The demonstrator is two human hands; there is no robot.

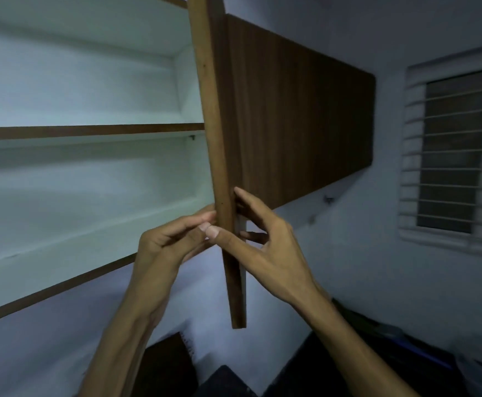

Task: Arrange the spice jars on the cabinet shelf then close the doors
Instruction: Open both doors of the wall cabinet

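Both hands (165,242) (265,247) grip the open door's edge (219,167).

The scene is dim, with a cool bluish cast over the wall (377,267) and the white inside of the cabinet (76,90). That inside is the brightest area, lit evenly and softly, with faint shadow bands under each shelf (90,131). The brown door (291,110) is dark and flat, without glare. The barred window (457,150) gives almost no light and is smeared by blur. The hands (219,239) are fairly sharp, though fingertips are slightly soft. Wide-angle distortion bends the door edge and shelf lines. The lower corners sink into near-black, with little detail readable.
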